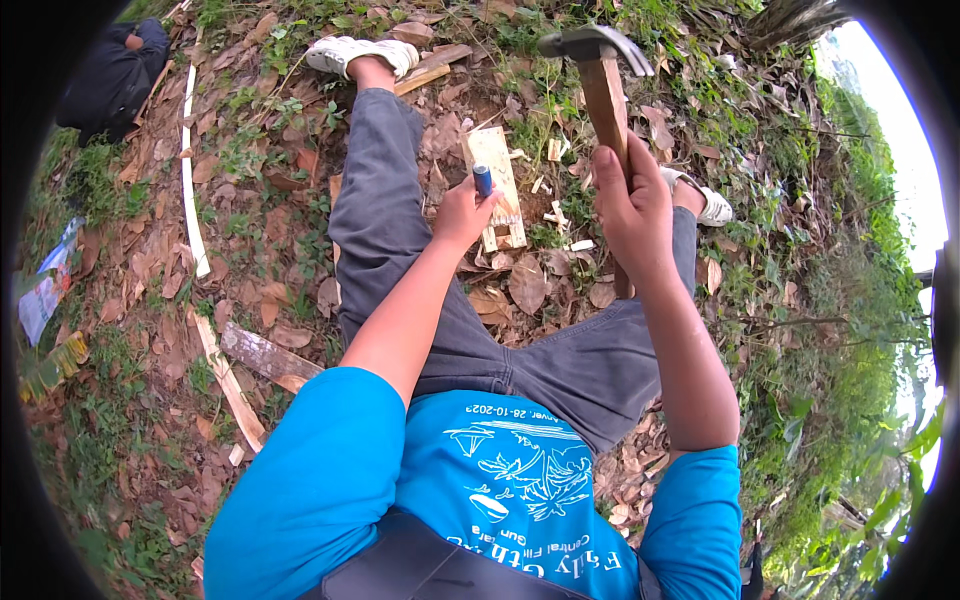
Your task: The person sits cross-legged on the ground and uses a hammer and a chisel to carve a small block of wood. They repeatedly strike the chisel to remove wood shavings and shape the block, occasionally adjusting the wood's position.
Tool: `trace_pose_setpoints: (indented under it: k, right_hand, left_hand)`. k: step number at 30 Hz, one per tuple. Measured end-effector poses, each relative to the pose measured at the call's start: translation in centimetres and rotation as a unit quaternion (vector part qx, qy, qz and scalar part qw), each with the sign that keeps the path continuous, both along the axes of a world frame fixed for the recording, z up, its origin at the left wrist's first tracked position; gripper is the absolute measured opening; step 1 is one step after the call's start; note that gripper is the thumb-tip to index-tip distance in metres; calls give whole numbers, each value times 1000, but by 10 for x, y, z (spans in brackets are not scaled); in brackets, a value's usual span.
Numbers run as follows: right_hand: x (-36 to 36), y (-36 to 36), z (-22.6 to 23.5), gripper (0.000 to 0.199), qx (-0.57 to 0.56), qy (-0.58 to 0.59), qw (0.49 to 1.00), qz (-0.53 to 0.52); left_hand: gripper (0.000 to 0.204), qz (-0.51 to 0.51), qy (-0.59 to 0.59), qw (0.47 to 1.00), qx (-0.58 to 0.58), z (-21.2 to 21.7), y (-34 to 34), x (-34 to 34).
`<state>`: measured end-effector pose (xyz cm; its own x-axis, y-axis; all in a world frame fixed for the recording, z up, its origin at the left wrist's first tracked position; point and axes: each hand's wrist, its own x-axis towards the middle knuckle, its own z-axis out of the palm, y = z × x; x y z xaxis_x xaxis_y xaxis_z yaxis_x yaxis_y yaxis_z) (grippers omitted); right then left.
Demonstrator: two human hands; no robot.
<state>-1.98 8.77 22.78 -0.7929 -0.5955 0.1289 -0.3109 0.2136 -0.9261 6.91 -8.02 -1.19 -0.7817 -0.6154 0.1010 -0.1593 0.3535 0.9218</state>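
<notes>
My left hand point(460, 214) is closed around a chisel with a blue handle point(483, 180), held upright over a pale wooden board point(490, 146); its blade is hidden behind the hand. The board lies on the ground between my legs, with cut marks and a notch at its near end. In my right hand point(638, 212), raised to the right of the board, is a claw hammer point(604, 98). Its wooden handle runs down through my fist and its metal head points away from me, apart from the chisel.
Wood chips point(556, 214) and dry leaves point(528, 283) lie beside the board. Long wood strips point(190, 170) and a weathered plank point(262, 352) are on the left. A dark bag-like bundle point(112, 80) sits far left, a plastic bag point(46, 292) nearer. My legs flank the work.
</notes>
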Motion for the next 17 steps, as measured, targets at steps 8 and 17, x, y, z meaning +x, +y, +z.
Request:
trace_pose_setpoints:
  k: [8, 17]
  right_hand:
    - [-14, -9, -15, 31, 346, 123, 922, 125]
    - [6, -33, -7, 48, 146, 221, 962, 63]
  left_hand:
    - [29, -38, 1, 999, -30, 3, 6, -16]
    - [31, -41, -25, 999, -24, 1, -7, -14]
